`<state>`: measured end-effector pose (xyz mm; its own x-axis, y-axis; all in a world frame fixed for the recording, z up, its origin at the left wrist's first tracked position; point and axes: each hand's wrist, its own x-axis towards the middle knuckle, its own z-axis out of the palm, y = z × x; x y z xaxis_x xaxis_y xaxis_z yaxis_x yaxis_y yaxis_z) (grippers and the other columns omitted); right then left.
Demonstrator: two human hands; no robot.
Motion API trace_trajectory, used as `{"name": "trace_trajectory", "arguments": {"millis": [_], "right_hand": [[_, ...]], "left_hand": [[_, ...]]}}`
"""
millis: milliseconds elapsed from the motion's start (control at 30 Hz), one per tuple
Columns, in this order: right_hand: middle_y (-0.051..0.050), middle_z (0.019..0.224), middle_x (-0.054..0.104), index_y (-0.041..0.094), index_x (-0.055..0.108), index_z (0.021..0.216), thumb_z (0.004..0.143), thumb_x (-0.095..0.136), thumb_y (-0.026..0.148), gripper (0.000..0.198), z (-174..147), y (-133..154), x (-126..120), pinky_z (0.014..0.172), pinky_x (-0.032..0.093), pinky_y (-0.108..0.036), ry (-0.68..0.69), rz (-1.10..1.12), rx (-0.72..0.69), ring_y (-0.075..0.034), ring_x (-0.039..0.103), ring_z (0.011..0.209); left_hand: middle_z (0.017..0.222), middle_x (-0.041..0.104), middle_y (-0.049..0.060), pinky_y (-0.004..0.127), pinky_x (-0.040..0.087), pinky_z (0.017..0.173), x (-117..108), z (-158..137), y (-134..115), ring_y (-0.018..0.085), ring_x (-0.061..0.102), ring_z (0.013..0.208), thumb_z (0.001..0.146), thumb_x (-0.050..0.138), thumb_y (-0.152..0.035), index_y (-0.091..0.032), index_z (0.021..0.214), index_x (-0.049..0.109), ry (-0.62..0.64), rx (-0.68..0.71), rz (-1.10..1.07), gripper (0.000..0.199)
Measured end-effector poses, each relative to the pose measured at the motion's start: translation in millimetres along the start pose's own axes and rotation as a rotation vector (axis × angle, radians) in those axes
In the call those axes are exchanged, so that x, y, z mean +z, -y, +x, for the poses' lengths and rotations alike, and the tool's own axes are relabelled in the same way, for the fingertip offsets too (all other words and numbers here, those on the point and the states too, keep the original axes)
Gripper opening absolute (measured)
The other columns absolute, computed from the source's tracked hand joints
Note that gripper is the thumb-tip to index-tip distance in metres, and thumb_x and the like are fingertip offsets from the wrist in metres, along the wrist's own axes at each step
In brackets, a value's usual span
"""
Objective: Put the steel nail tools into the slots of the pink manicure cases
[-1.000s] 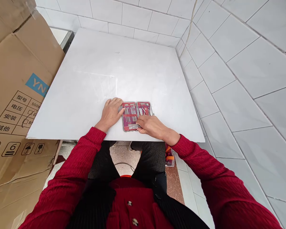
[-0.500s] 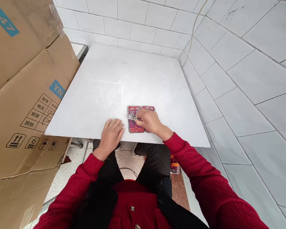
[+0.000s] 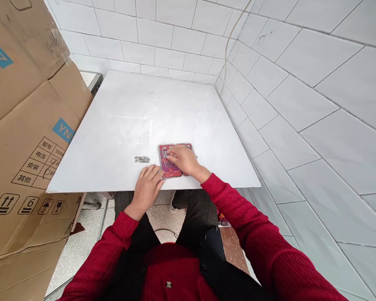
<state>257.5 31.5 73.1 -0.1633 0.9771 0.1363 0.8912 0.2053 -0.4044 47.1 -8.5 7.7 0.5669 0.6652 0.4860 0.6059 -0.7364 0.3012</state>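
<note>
An open manicure set case (image 3: 171,173) with a red inside lies near the front edge of the white table, slim silver tools in its left half. My right hand (image 3: 186,161) is over the case and covers much of its right half. Its thumb and forefinger are pinched down at the tools; what they grip, if anything, is hidden. My left hand (image 3: 148,186) rests at the table edge, fingers stretched out, the tips by the case's lower left corner. Left of the case, silver nail clippers (image 3: 142,159) lie side by side on the table.
The white table (image 3: 122,96) meets tiled walls (image 3: 163,33) at the back and right. Large cardboard boxes (image 3: 28,125) stand close along the left side. A thin cable (image 3: 227,50) runs down the corner.
The silver nail clippers that were in my right hand now lie on the table left of the case. My right hand is back over the case. The view has shifted slightly.
</note>
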Motion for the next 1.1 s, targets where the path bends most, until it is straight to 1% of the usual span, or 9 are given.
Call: {"name": "trace_trajectory", "arguments": {"millis": [67,167,300,433,500,633,800,933,1100], "right_hand": [[-0.003,0.095,0.073,0.019,0.075,0.096,0.093,0.065,0.022,0.011,-13,-26,-8,0.072,0.040,-0.027,-0.015,0.013,0.110,-0.017,0.064,0.084],[0.000,0.084,0.073,0.020,0.074,0.087,0.090,0.066,0.020,0.009,-30,-51,-14,0.066,0.038,-0.025,-0.016,0.055,0.236,-0.015,0.062,0.074],[0.001,0.079,0.072,0.021,0.074,0.081,0.088,0.065,0.019,0.011,-38,-53,-14,0.064,0.037,-0.025,-0.051,0.085,0.229,-0.015,0.061,0.071],[0.001,0.073,0.070,0.019,0.072,0.075,0.088,0.064,0.021,0.016,-30,-42,-15,0.062,0.035,-0.026,-0.073,0.104,0.147,-0.014,0.059,0.067],[0.001,0.074,0.071,0.019,0.073,0.075,0.086,0.064,0.021,0.014,-25,-46,-20,0.062,0.036,-0.026,-0.105,0.116,0.125,-0.014,0.059,0.067],[-0.001,0.078,0.074,0.017,0.075,0.080,0.085,0.065,0.024,0.014,-32,-81,-40,0.067,0.041,-0.026,-0.213,0.228,0.194,-0.015,0.062,0.071],[-0.004,0.076,0.074,0.015,0.076,0.077,0.082,0.067,0.026,0.015,-73,-120,-53,0.068,0.045,-0.027,-0.286,0.345,0.358,-0.016,0.063,0.070],[-0.005,0.081,0.077,0.015,0.075,0.077,0.081,0.066,0.027,0.015,-95,-125,-46,0.072,0.047,-0.028,-0.327,0.391,0.402,-0.016,0.064,0.073],[-0.005,0.085,0.077,0.015,0.076,0.082,0.083,0.064,0.028,0.018,-94,-112,-41,0.074,0.047,-0.027,-0.281,0.415,0.382,-0.015,0.063,0.075]], "left_hand": [[0.128,0.068,0.012,0.052,0.048,0.110,6,0,0,0.030,0.059,0.127,0.104,0.049,-0.031,-0.019,0.121,0.069,-0.037,0.007,-0.003,0.028],[0.127,0.069,0.013,0.050,0.052,0.107,12,-1,2,0.029,0.062,0.125,0.104,0.051,-0.032,-0.019,0.117,0.071,-0.089,0.022,0.011,0.027],[0.127,0.070,0.013,0.050,0.053,0.106,16,-3,4,0.029,0.063,0.124,0.104,0.051,-0.032,-0.020,0.116,0.072,-0.107,0.037,0.033,0.028],[0.126,0.070,0.012,0.048,0.053,0.105,15,1,0,0.028,0.063,0.123,0.104,0.051,-0.033,-0.021,0.114,0.074,-0.080,0.042,0.008,0.028],[0.126,0.070,0.013,0.048,0.051,0.105,16,4,-2,0.029,0.063,0.124,0.104,0.051,-0.034,-0.021,0.113,0.074,-0.082,0.035,-0.005,0.028],[0.127,0.070,0.013,0.049,0.048,0.109,19,9,-4,0.030,0.061,0.127,0.104,0.052,-0.036,-0.020,0.114,0.074,-0.072,0.014,-0.034,0.029],[0.128,0.070,0.014,0.048,0.046,0.110,21,11,-3,0.030,0.060,0.129,0.103,0.053,-0.037,-0.020,0.113,0.074,-0.051,0.004,-0.053,0.029],[0.129,0.070,0.012,0.048,0.047,0.109,20,12,-3,0.030,0.060,0.128,0.103,0.053,-0.037,-0.021,0.114,0.073,-0.062,0.008,-0.029,0.028],[0.129,0.069,0.010,0.050,0.048,0.108,21,12,-2,0.030,0.059,0.129,0.102,0.053,-0.039,-0.025,0.117,0.072,-0.058,0.008,-0.063,0.027]]}}
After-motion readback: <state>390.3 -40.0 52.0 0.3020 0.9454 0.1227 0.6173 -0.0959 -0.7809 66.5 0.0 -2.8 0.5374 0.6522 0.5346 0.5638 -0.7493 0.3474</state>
